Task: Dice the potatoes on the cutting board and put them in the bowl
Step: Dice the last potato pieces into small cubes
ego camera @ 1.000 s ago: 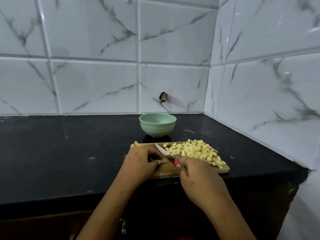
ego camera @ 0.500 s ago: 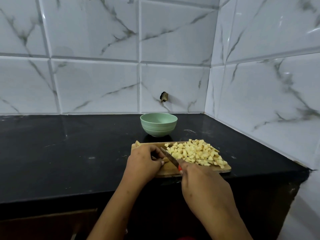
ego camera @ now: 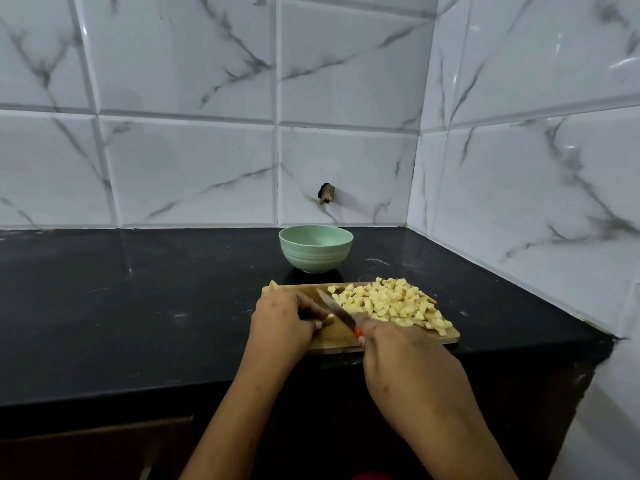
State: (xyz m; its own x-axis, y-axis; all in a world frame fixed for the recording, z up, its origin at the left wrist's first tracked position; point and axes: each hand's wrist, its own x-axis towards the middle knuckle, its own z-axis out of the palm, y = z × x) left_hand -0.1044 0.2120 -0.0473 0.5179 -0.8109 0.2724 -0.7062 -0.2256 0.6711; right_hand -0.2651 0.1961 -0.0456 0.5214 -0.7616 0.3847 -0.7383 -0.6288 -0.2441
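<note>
1. Hands meet over the near left part of a rectangular wooden cutting board (ego camera: pixel 450 338), which lies at the front of the black stone bench (ego camera: pixel 138 306).
2. The left hand (ego camera: pixel 282 320) curls its fingers over a small pale potato piece (ego camera: pixel 328 319) and holds it against the board.
3. The right hand (ego camera: pixel 405 355) grips the red handle of a small steel knife (ego camera: pixel 334 308). Its blade slants away and leftward, just beside the left fingertips.
4. A heap of pale yellow potato dice (ego camera: pixel 391 303) covers the board's right half.
5. A round pale green bowl (ego camera: pixel 316 249) stands just behind the board. Its visible inner wall is plain green and its bottom is hidden.
</note>
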